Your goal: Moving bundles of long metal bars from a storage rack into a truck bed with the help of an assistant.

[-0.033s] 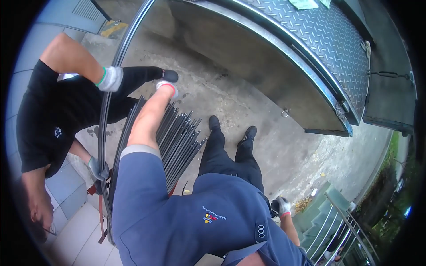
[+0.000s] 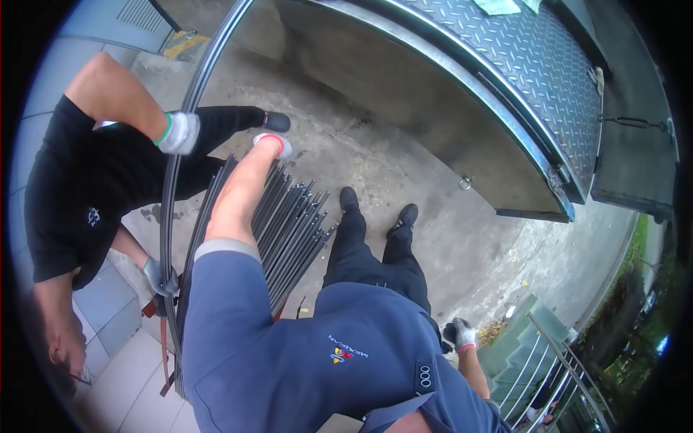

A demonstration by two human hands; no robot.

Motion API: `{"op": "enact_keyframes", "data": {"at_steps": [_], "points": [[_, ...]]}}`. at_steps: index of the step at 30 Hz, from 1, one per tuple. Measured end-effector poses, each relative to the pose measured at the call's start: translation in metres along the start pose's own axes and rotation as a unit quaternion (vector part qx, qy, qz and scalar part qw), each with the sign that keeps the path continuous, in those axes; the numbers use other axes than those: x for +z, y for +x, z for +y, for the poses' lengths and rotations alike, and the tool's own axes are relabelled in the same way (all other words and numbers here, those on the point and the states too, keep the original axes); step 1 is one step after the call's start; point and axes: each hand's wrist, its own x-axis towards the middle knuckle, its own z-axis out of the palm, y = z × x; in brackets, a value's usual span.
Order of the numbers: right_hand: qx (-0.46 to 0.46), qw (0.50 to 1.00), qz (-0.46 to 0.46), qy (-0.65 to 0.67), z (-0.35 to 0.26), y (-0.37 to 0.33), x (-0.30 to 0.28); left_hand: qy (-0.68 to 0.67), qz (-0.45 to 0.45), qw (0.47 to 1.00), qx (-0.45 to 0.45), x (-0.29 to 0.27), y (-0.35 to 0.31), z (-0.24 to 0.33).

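Note:
My left arm stretches forward over a bundle of thin black rods (image 2: 294, 216). My left hand (image 2: 279, 144), in a pale glove with a red cuff, is at the far ends of the rods; its fingers are hidden, so a grip on a rod cannot be made out. Low at my right side, my right hand (image 2: 462, 334) wears a white and dark grey glove. Its fingers are curled in, and anything inside them is hidden. On the left a co-worker's gloved hands (image 2: 180, 133) are at long, dark strips (image 2: 170, 195) that stand beside the bundle.
A large metal container (image 2: 404, 94) with a tread-plate top (image 2: 505, 50) stands ahead and to the right. Pale steps (image 2: 509, 350) with a metal railing (image 2: 570, 361) are at the lower right. Red metal supports (image 2: 164, 346) show beside the strips, over light tiles (image 2: 137, 390).
The co-worker's upper hand has shifted slightly down along the strips. My right hand has turned a little. My left arm is almost where it was.

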Motion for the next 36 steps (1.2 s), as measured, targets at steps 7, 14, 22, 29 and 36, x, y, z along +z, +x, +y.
{"op": "enact_keyframes", "data": {"at_steps": [7, 14, 22, 29, 36], "points": [[-0.017, 0.999, 0.026, 0.02, -0.017, -0.006, -0.008, 0.021, -0.005, 1.0, 0.018, 0.026, -0.013, 0.001], [0.041, 0.998, 0.047, -0.03, 0.01, -0.014, -0.028, -0.243, 0.065, 0.967, -0.032, 0.035, -0.013, -0.003], [-0.029, 0.999, -0.003, -0.027, -0.05, 0.018, -0.02, -0.139, -0.006, 0.99, 0.025, 0.062, -0.03, 0.028], [0.025, 0.998, 0.052, 0.002, 0.007, 0.029, -0.088, -0.22, 0.096, 0.971, 0.008, 0.015, -0.04, 0.083], [0.004, 1.0, -0.018, 0.011, -0.013, 0.055, -0.076, -0.041, -0.022, 0.996, 0.075, 0.063, -0.039, 0.175]]}}
